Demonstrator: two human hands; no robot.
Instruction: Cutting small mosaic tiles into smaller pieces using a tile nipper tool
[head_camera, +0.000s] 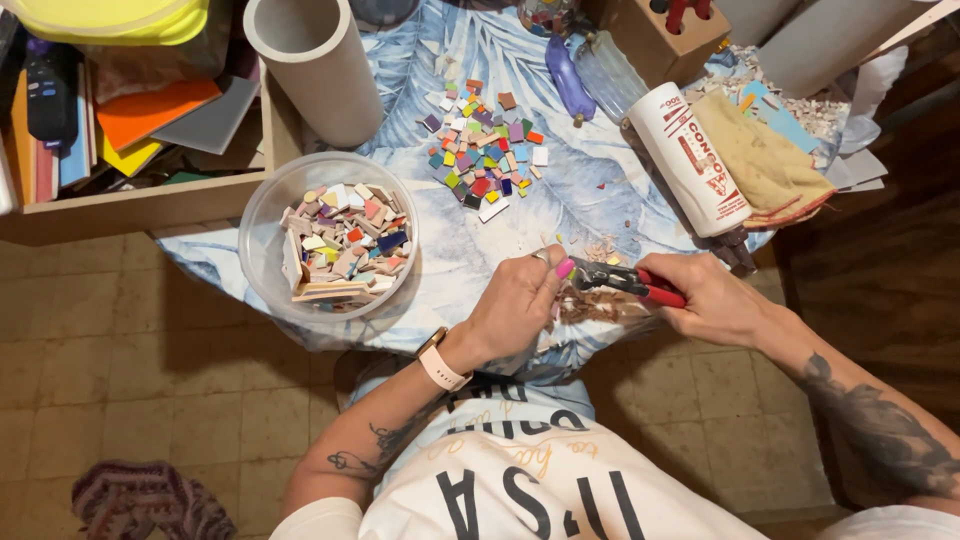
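My right hand (712, 298) grips red-handled tile nippers (628, 281), jaws pointing left. My left hand (520, 308), wearing a watch with a pale strap, is closed at the jaws with thumb and fingers pinched; whatever small piece it holds is hidden. Small brownish tile chips (590, 305) lie under and between the hands on the blue leaf-patterned cloth (560, 190). A clear plastic bowl (262, 225) full of pastel tile pieces stands left of my left hand. A loose patch of colourful square tiles (485, 150) lies beyond the hands.
A white glue bottle (690, 160) lies on its side next to a tan rag (765, 165) at the right. A grey tube (318, 65) stands at the back, near a purple item (568, 80). A wooden box with coloured sheets (150, 115) is at left.
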